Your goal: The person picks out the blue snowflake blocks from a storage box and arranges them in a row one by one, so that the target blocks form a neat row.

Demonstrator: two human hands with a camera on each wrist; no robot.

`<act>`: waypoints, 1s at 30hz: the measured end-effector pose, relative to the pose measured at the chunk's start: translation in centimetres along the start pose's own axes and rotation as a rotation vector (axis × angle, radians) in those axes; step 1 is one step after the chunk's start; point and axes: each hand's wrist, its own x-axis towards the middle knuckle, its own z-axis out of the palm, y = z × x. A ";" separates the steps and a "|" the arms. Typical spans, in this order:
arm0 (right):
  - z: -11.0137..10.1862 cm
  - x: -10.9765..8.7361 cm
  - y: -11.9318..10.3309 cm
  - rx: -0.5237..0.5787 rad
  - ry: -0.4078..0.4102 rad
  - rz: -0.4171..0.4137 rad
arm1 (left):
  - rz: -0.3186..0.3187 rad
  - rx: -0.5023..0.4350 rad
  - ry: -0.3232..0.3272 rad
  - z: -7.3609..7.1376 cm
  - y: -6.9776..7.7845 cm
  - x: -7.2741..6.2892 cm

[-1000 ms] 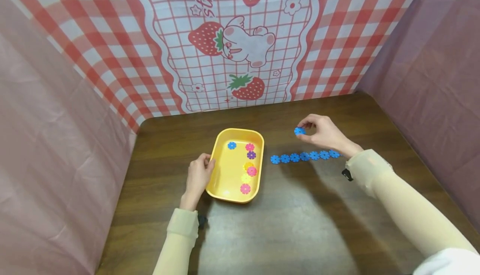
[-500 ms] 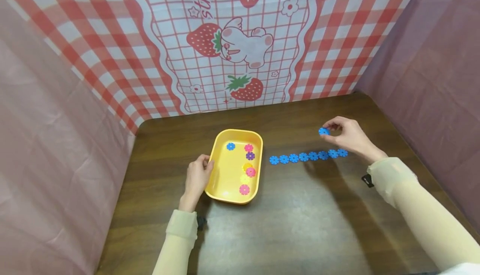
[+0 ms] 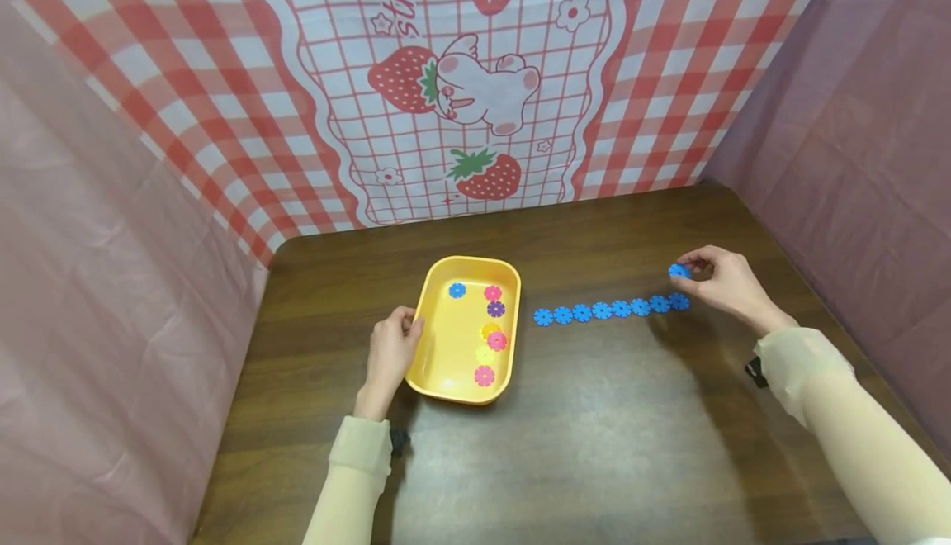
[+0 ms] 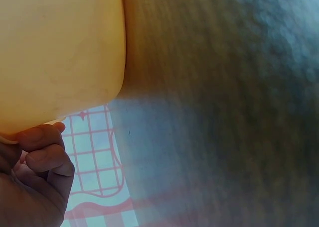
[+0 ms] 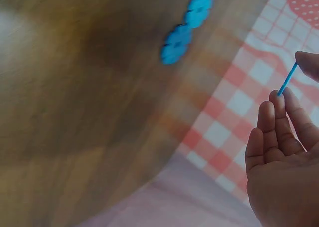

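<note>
My right hand (image 3: 731, 285) pinches a blue snowflake disc (image 3: 678, 271) between thumb and fingertips, above the table and just behind the right end of a row of blue discs (image 3: 602, 310). In the right wrist view the pinched disc (image 5: 287, 78) is seen edge-on. With curled fingers, my left hand (image 3: 391, 351) holds the left rim of a yellow tray (image 3: 449, 388). Inside the tray lie a blue disc (image 3: 456, 290), a purple disc (image 3: 495, 309) and several pink and yellow ones. The left wrist view shows the fingers (image 4: 47, 157) at the tray's edge.
The brown wooden table (image 3: 565, 438) extends in front of the tray and row. Behind it hangs a red-checked strawberry cloth (image 3: 483, 91). Pink curtains flank it on the left (image 3: 111, 281) and right (image 3: 854, 157).
My right hand has moved right with the pinched blue disc, from above the row's middle to its right end, and dropped slightly. My left hand stays on the tray.
</note>
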 end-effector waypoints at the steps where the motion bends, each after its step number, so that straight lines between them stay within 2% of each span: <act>1: 0.0 -0.1 0.4 -0.003 0.005 0.003 | 0.001 0.000 0.000 0.0 0.0 0.0; 15: 0.7 -1.1 5.1 -0.038 0.002 0.057 | 0.015 -0.009 0.009 -0.1 0.1 -0.1; 30: 1.3 -1.8 7.3 -0.053 -0.031 0.033 | 0.001 -0.012 0.003 -0.1 0.0 0.0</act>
